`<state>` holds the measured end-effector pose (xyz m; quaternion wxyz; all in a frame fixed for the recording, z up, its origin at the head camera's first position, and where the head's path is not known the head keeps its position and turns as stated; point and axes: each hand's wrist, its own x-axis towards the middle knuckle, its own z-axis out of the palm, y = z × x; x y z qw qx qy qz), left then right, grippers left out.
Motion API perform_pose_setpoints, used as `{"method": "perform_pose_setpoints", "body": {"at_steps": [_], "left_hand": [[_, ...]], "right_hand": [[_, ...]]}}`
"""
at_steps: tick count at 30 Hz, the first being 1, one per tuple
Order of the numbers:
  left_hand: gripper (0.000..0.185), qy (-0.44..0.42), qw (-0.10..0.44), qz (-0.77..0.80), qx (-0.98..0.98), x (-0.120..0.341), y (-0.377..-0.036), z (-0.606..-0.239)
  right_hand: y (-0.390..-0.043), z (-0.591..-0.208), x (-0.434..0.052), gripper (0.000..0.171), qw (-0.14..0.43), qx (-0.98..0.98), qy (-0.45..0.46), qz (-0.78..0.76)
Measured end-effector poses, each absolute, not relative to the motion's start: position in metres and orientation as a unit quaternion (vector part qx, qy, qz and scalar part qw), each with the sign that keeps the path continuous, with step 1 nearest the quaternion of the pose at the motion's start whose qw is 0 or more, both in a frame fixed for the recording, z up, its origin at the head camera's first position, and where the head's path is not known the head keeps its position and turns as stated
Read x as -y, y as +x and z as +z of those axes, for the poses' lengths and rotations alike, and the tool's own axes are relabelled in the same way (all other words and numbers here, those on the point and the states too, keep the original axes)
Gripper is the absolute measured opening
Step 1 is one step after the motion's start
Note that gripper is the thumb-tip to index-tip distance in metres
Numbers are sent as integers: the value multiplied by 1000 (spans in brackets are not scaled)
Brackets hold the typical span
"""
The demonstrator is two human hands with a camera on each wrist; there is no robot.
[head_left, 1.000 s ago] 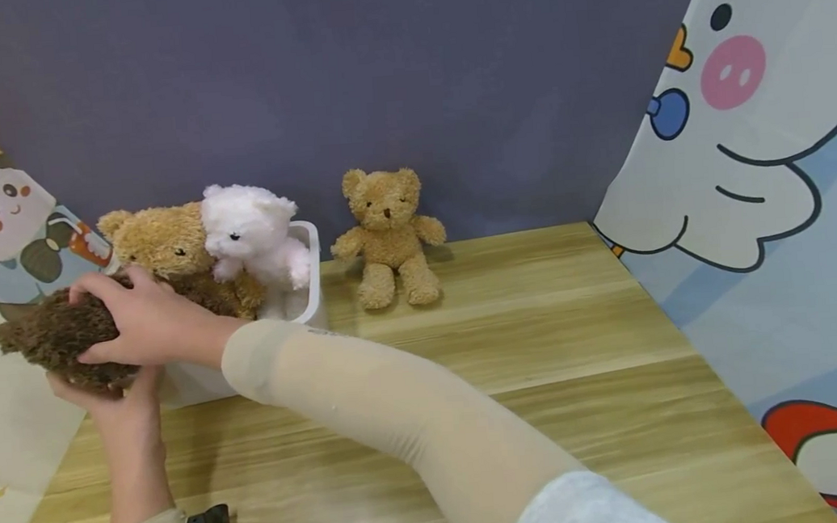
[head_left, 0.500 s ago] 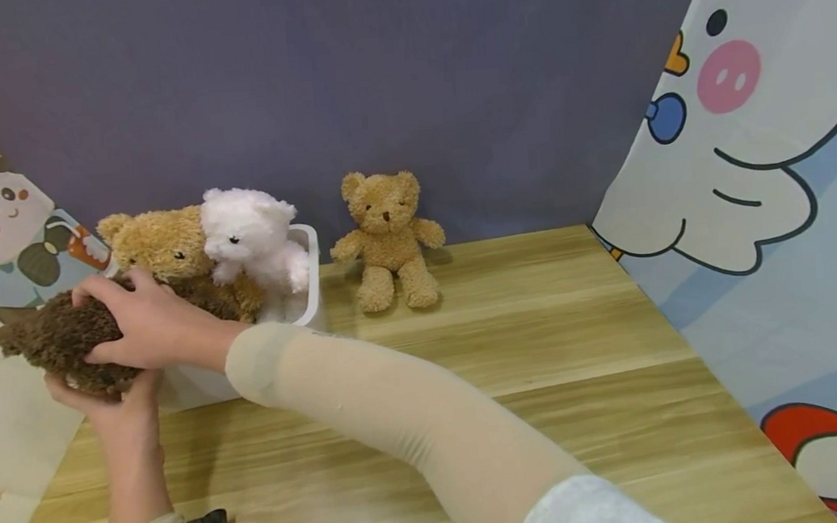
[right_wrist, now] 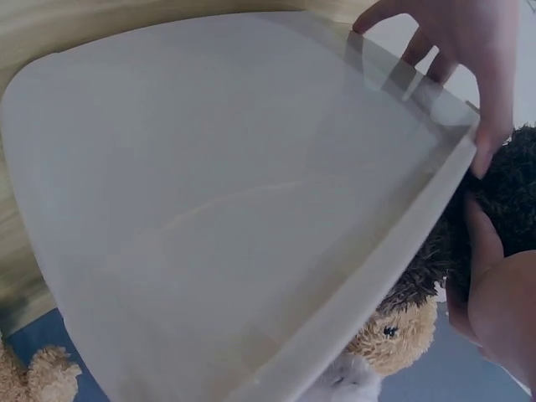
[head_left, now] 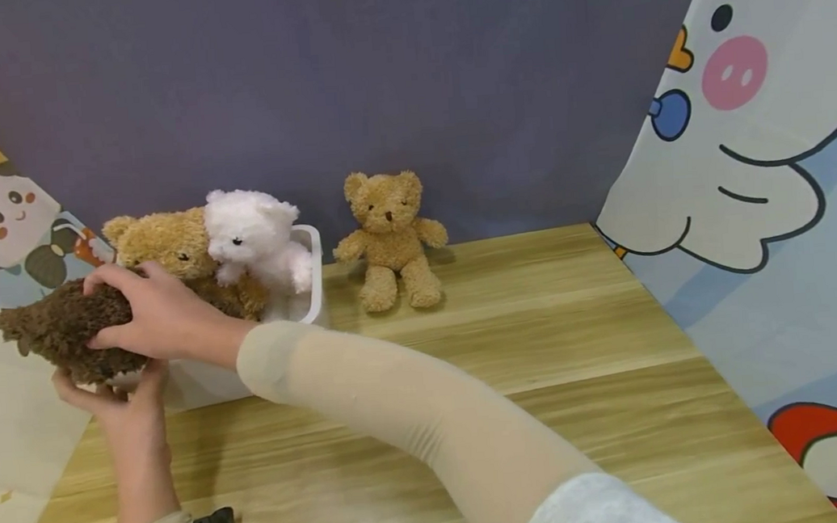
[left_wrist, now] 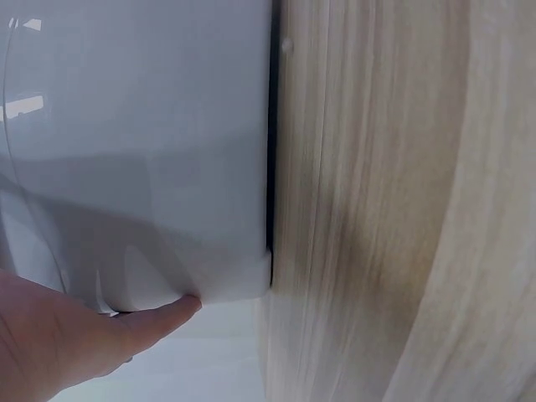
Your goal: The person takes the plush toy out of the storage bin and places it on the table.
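The right hand [head_left: 163, 312] is clamped on a brown plush toy [head_left: 66, 331], the left hand [head_left: 126, 407] on the white bin [head_left: 204, 386]; 1 tan teddy bear [head_left: 391, 239] sits beside it.

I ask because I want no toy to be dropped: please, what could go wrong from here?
The brown plush toy, gripped by the right hand, sticks out past the left hand at the end of the white bin; it might slip over that end.

The white bear stands well above the rim, so pressing the brown toy inward could perhaps push it out.
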<state>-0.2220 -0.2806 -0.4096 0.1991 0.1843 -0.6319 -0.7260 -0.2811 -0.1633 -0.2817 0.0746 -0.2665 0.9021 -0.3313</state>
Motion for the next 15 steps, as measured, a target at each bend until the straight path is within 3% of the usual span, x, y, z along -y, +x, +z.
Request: {"method": "perform_pose_setpoints", "body": {"at_steps": [15], "left_hand": [[105, 206, 211, -725, 622, 280, -227, -408]], "right_hand": [[-287, -256, 144, 44, 20, -887, -257, -383]]}}
